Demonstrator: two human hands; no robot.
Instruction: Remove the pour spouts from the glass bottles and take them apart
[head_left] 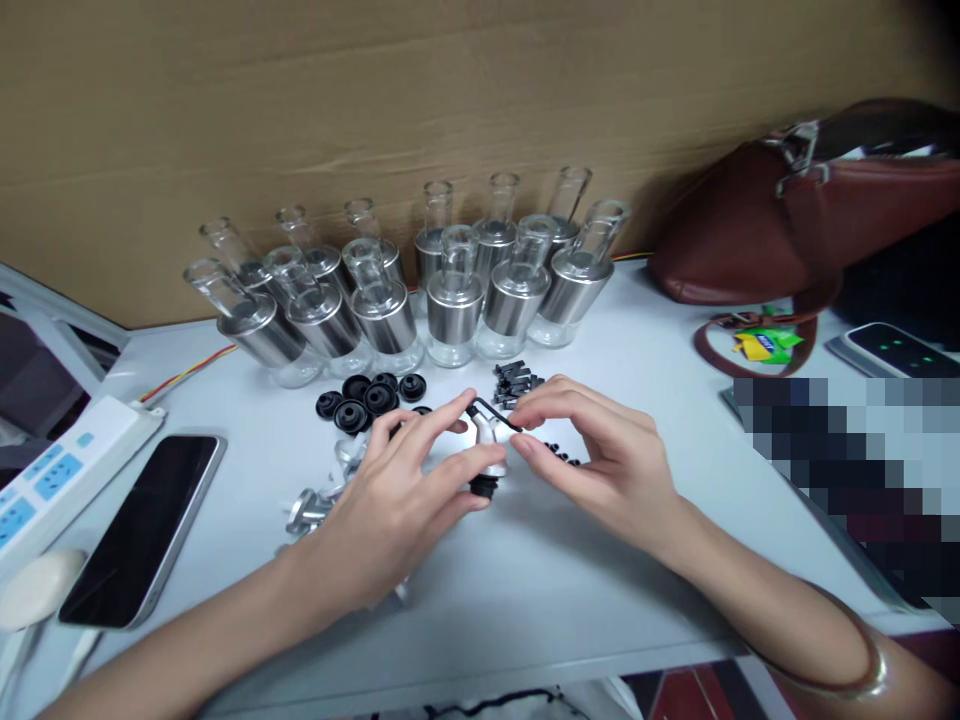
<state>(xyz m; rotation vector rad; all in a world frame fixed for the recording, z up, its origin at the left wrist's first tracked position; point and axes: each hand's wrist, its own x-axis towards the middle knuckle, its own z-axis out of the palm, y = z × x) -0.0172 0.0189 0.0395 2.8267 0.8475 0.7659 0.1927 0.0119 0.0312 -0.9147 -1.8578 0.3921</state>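
Observation:
My left hand (397, 505) holds a small silver pourer spout (487, 436) upright between thumb and fingers, low over the table. A ribbed black stopper (484, 486) sits at the spout's lower end. Across the top runs a thin black lever (496, 412), its right end between the thumb and forefinger of my right hand (619, 465). Black round stoppers (381, 398) lie beyond my left hand, and silver spout parts (306, 512) are partly hidden behind it. Past my right fingertips are a heap of small black parts (513, 384) and tiny black pieces (566, 455).
Two rows of glass bottles (454, 310) with steel sleeves stand against the cardboard (420, 100). A phone (142, 530) and a power strip (56, 480) lie at left. On the right are a brown bag (750, 225), a colourful wrapper (769, 346) and a white device (896, 350).

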